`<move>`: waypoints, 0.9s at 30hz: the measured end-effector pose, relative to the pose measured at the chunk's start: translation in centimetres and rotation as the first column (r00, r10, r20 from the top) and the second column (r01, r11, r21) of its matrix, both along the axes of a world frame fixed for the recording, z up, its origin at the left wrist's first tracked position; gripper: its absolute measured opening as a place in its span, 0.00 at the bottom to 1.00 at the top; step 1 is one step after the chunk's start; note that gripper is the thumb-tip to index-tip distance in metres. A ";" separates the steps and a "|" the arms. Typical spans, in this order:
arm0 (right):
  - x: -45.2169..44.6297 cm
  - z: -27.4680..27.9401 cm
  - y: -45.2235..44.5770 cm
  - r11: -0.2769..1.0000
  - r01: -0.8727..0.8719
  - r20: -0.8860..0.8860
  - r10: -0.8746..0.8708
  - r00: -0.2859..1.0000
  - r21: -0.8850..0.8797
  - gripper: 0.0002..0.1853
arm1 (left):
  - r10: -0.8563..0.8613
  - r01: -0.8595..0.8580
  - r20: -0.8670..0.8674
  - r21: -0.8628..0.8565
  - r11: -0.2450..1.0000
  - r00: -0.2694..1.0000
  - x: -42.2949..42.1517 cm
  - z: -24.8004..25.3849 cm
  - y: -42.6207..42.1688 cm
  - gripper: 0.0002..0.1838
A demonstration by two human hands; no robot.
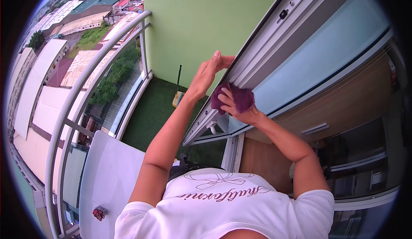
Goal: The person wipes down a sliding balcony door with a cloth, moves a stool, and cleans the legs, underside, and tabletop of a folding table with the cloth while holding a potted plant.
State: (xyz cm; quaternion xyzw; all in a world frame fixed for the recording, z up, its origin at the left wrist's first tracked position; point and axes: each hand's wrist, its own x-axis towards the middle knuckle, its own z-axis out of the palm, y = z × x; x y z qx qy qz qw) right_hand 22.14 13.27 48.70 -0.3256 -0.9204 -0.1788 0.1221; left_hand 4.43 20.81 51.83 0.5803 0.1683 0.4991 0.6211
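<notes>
A purple cloth is bunched in my right hand, which is closed around it and presses it against the grey metal frame of a glass door. My left hand is raised at the outer edge of that frame. Its fingers stretch out toward the far side, and the door edge hides some of the fingertips. The door's glass pane lies to the right of the cloth. Below the cloth, a white handle sticks out from the frame.
A grey railing with glass panels bounds the balcony on the left. A white table stands beside it, bearing a small dark red object. A yellow-headed cleaning tool stands on green turf by the green wall.
</notes>
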 end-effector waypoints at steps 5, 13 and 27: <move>-0.1 17.2 -0.1 0.818 0.047 -0.011 -0.049 0.999 0.573 0.08 | -0.017 0.016 0.003 0.033 0.999 1.000 0.1 -0.1 1.0 0.37; 2.8 0.8 1.7 0.921 -0.212 0.107 0.187 0.977 0.327 0.05 | -0.017 0.018 -0.040 0.026 1.000 0.999 -0.2 -0.4 1.5 0.34; -1.9 -4.4 0.7 0.956 0.123 -0.192 -0.178 0.965 -0.267 0.15 | 0.068 -0.070 0.020 0.083 0.994 0.997 0.2 -1.5 1.2 0.28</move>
